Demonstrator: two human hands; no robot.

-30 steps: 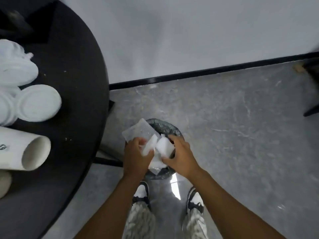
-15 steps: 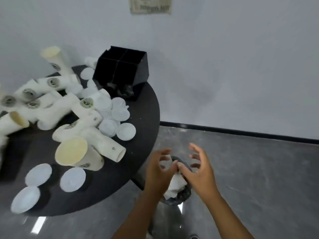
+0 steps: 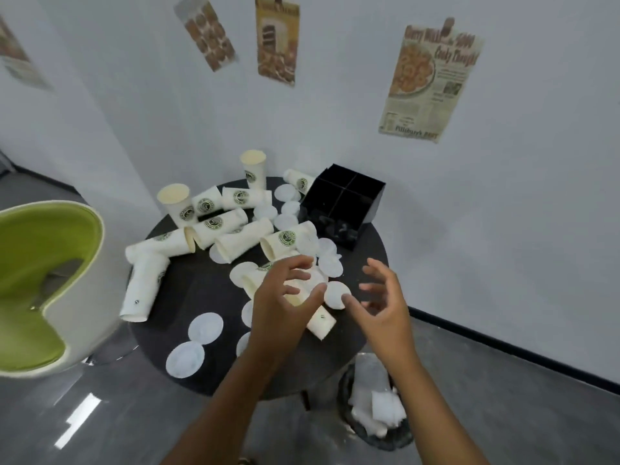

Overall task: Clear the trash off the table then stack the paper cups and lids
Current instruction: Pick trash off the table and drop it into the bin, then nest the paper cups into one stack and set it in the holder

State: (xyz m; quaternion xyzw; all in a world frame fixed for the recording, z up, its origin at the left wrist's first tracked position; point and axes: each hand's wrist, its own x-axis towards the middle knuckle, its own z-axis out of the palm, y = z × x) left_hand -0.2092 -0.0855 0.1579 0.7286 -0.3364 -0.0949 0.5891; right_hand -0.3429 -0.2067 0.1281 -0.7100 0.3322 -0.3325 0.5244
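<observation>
A round black table (image 3: 201, 290) holds several white paper cups with green logos; most lie on their sides, such as one (image 3: 142, 286) at the left, and two stand upright (image 3: 176, 203). Several flat white lids (image 3: 205, 327) are scattered among them. My left hand (image 3: 285, 300) hovers open over a lying cup (image 3: 318, 322) near the table's front. My right hand (image 3: 382, 303) is open beside it, fingers spread near a lid (image 3: 335, 293). Neither hand holds anything. A small bin (image 3: 375, 404) on the floor holds white crumpled trash.
A black four-compartment organiser (image 3: 345, 203) stands at the table's back right. A green and white chair (image 3: 43, 286) sits to the left. Posters hang on the white wall (image 3: 503, 196). Grey floor lies to the right.
The white trash left my hands and lies in the bin. Both hands rose from the bin to above the table, and the view swung up toward the cups and lids.
</observation>
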